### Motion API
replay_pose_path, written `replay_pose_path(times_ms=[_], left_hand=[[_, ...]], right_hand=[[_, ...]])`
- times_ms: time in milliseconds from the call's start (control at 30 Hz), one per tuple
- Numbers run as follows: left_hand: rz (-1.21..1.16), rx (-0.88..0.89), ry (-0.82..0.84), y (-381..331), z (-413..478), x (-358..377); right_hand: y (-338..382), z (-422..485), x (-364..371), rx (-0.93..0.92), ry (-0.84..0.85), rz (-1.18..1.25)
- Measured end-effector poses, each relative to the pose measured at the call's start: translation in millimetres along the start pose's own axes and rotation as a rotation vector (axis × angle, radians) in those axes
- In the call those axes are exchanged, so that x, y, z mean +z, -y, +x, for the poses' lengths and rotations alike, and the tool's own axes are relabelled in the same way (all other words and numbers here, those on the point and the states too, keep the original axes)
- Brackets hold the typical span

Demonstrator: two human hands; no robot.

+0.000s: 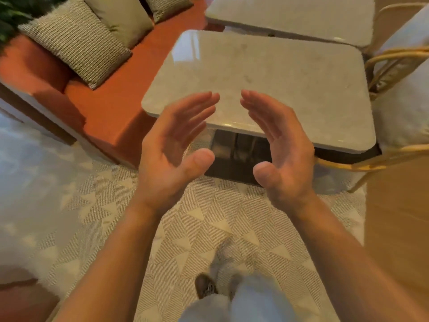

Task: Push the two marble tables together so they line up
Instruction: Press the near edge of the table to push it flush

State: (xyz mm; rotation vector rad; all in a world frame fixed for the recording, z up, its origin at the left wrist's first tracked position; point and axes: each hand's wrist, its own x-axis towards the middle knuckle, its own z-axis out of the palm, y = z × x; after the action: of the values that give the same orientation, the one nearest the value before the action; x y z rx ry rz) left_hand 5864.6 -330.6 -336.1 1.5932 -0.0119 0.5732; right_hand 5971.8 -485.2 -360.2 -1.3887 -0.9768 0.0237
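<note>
Two pale marble tables stand ahead of me. The near table (278, 73) has rounded corners and a dark base below its front edge. The far table (294, 15) sits just behind it, its edge close to the near one, shifted a little to the right with a thin gap between them. My left hand (171, 145) and my right hand (278, 147) hover in the air in front of the near table's front edge, palms facing each other, fingers spread, holding nothing. Neither hand touches the table.
An orange bench sofa (111, 108) with checked cushions (76, 40) runs along the left of the tables. Rattan chairs (394, 63) with pale cushions crowd the right side. A patterned rug (209, 228) lies underfoot, and my shoe (205, 285) shows at the bottom.
</note>
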Motion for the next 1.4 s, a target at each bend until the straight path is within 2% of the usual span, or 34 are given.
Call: replay_pose_path(times_ms=[200, 433, 633, 767, 867, 1000, 1100, 1233, 1400], left_hand=[[0.019, -0.037, 0.128, 68.1, 85.3, -34.2], [0.124, -0.022, 0.182, 177.2, 162.5, -52.5], [0.161, -0.032, 0.250, 267.2, 189.0, -54.8], [0.239, -0.016, 0.273, 321.0, 188.9, -64.9], [0.433, 0.011, 0.294, 355.6, 191.7, -81.6], [1.068, -0.023, 0.473, 386.6, 202.0, -97.2], [1.352, 0.017, 0.488, 399.0, 209.4, -94.9], [1.424, 0.079, 0.467, 411.3, 215.2, -97.5], [1.437, 0.100, 0.502, 418.7, 225.8, -109.4]], right_hand=[[-78.5, 49.5, 0.5, 0.077, -0.071, -0.057], [-203.0, 94.2, 2.5, 0.092, -0.141, -0.130], [-293.0, 95.7, -15.3, 0.154, -0.103, -0.271], [-338.4, 86.6, -22.6, 0.170, -0.003, -0.495], [-361.4, 76.7, -24.2, 0.122, 0.131, -0.738], [-376.9, 70.7, -25.3, 0.239, 0.303, -1.146], [-381.9, 75.0, -18.6, 0.304, 0.392, -1.348], [-388.7, 81.2, -14.3, 0.362, 0.453, -1.480], [-392.1, 90.9, -6.7, 0.404, 0.500, -1.475]])
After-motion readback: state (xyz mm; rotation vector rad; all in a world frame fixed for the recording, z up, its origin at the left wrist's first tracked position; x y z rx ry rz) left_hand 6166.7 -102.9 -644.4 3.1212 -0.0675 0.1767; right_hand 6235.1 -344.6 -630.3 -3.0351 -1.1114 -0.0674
